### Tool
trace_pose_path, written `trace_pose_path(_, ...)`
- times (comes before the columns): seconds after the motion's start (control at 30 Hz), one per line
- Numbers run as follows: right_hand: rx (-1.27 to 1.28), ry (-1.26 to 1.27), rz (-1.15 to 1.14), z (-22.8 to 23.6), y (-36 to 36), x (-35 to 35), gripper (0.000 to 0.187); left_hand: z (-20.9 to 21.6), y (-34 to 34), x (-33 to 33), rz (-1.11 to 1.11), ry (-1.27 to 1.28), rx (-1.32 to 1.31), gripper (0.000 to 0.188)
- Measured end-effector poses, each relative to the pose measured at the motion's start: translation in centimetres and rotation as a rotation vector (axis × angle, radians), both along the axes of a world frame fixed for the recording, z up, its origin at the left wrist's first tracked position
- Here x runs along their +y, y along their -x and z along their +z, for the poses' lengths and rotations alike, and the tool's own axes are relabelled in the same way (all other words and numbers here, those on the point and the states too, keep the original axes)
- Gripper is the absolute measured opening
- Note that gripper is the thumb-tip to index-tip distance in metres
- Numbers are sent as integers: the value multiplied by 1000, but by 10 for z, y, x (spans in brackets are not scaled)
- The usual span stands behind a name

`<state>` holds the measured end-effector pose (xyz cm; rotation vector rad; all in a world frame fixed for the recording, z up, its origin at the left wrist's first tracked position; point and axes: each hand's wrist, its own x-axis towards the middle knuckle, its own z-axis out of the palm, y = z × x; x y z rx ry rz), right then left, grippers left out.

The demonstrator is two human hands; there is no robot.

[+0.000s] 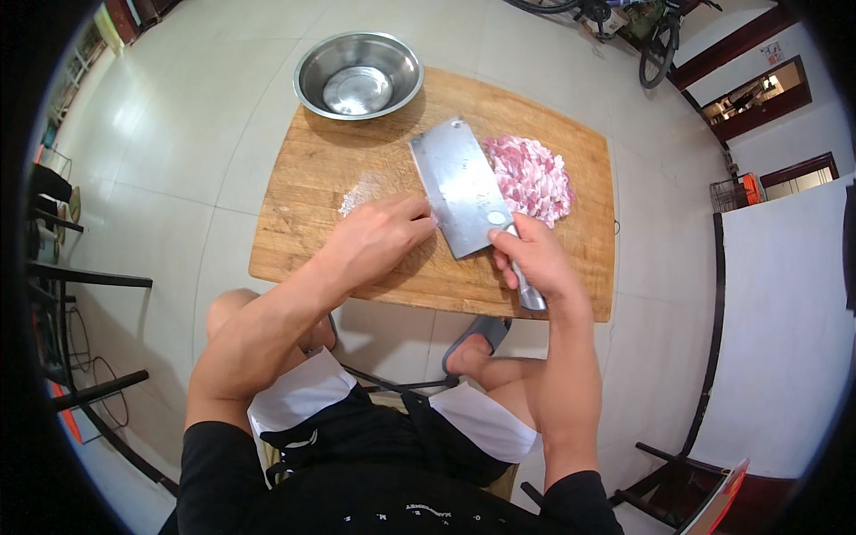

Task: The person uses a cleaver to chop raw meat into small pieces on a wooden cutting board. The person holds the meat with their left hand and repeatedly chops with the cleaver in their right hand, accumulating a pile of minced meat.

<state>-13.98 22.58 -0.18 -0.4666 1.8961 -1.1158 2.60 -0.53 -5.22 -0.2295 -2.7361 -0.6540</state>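
A wooden cutting board (pixel 357 152) lies on the tiled floor in front of me. My right hand (pixel 535 259) grips the handle of a broad steel cleaver (pixel 459 183), whose blade lies tilted flat over the board's middle. A heap of pink chopped meat (pixel 530 178) sits just right of the blade. My left hand (pixel 383 236) rests palm down on the board, its fingertips touching the blade's near left edge. A small pale smear of meat scraps (pixel 359 192) lies just beyond that hand.
An empty steel bowl (pixel 358 75) stands at the board's far left corner, partly on it. My bare knees and a grey slipper (pixel 477 339) are below the board. Dark chair frames (pixel 80 276) stand at left; a bicycle (pixel 655 36) is at far right.
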Motion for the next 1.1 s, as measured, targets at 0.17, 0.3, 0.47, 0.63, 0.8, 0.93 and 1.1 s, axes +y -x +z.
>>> trace_pose_path(0.17,24,-54,-25,23,-3,23,18,-5,1,-3,20,-95,61,22)
trace_pose_path(0.3,319,-188,-17,46,-34,28,21,9,-8,-9,86,-116,-5,21)
trace_pose_path(0.47,769,-252,150,56,-62,33,26,10,-17,-8,13,-7,-8,24)
trace_pose_path(0.63,840,-284,225,60,-80,34,25,1,-11,-4,-15,94,-6,28)
trace_pose_path(0.8,880,-297,304,68,-85,35,22,5,-12,-3,-36,102,-33,28)
trace_pose_path(0.93,917,-248,262,62,-87,35,24,5,-14,0,8,89,-28,29)
trace_pose_path(1.1,922,-267,265,60,-89,34,25,5,-15,6,64,130,-26,32)
